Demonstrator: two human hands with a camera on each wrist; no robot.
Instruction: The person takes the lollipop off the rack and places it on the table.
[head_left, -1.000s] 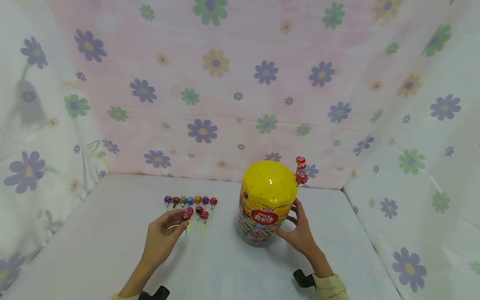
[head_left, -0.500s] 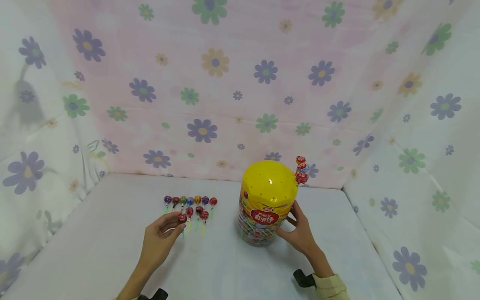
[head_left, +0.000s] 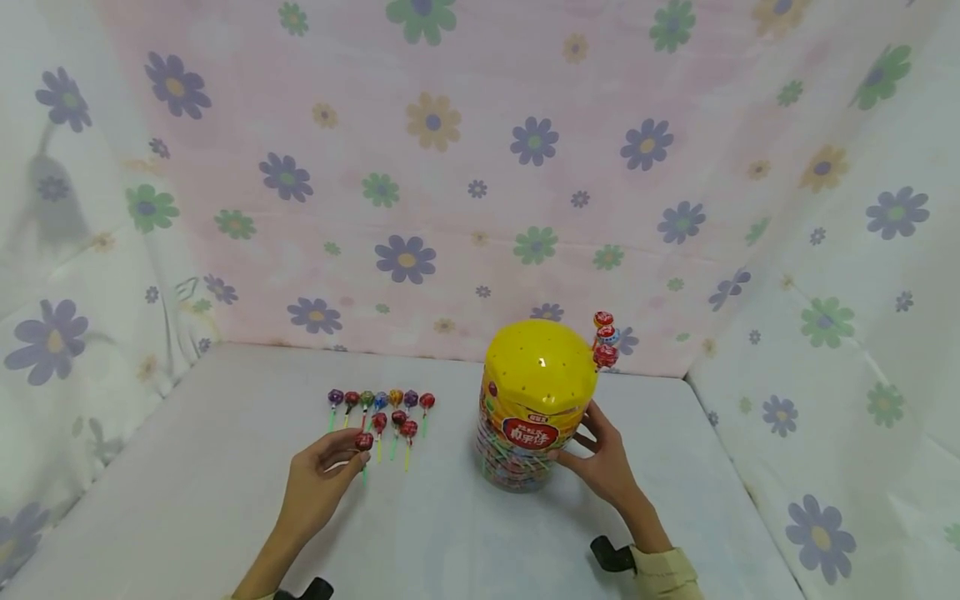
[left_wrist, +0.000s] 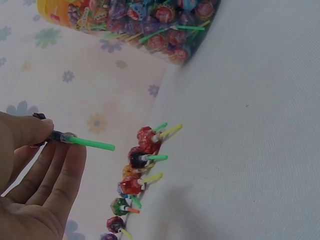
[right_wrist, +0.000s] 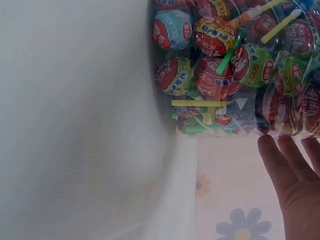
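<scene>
My left hand [head_left: 318, 483] pinches a red-wrapped lollipop [head_left: 363, 441] by thumb and fingers, just left of the laid-out lollipops; its green stick [left_wrist: 92, 144] points away from the fingers in the left wrist view. A large clear jar [head_left: 517, 462] of lollipops stands upright at right of centre, under a yellow lid [head_left: 540, 358] with small holes. On the jar's right side my right hand [head_left: 600, 462] holds it, thumb at the front and fingers farther back. Fingertips [right_wrist: 270, 145] touch the clear wall in the right wrist view; the thumb is hidden there.
Several lollipops [head_left: 381, 401] lie in a row on the white table [head_left: 247, 467], with 3 more in front. Another 3 lollipops [head_left: 605, 357] stick out from the lid's right edge. Flowered cloth [head_left: 465, 167] closes off the back and sides.
My left hand has moved slightly left and nearer to me with the lollipop, away from the red one beside it. The right hand and the jar stay in place.
</scene>
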